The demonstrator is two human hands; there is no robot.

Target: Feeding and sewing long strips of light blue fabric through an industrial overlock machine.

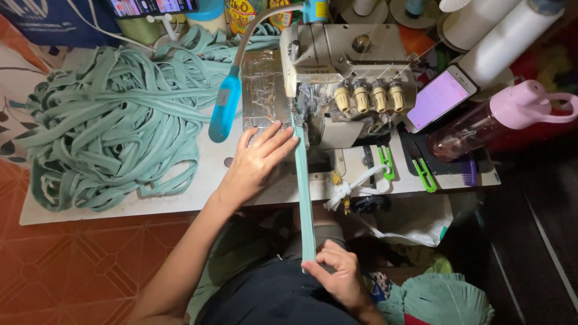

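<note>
The right hand (338,274) is closest, low down by the person's lap, and its fingers (328,257) pinch the near end of a long green strap (305,198). The strap runs in a straight tight line up from that hand, over the edge of the table (205,186), to the sewing machine (343,72). The left hand (259,159) lies flat on the table just beside the machine, fingers spread out and not gripping, their tips pressing the strap's left edge where it goes in. To sew well, it looks best to keep the strap pulled straight and flat, with the left hand steering the edge and both hands kept away from the needle. A big heap of the same green strap (114,126) sits on the left of the table. A blue lamp (225,108) bends down near the machine. On the right are a phone (439,97), a pink bottle (500,117) and green clippers (424,171).
</note>
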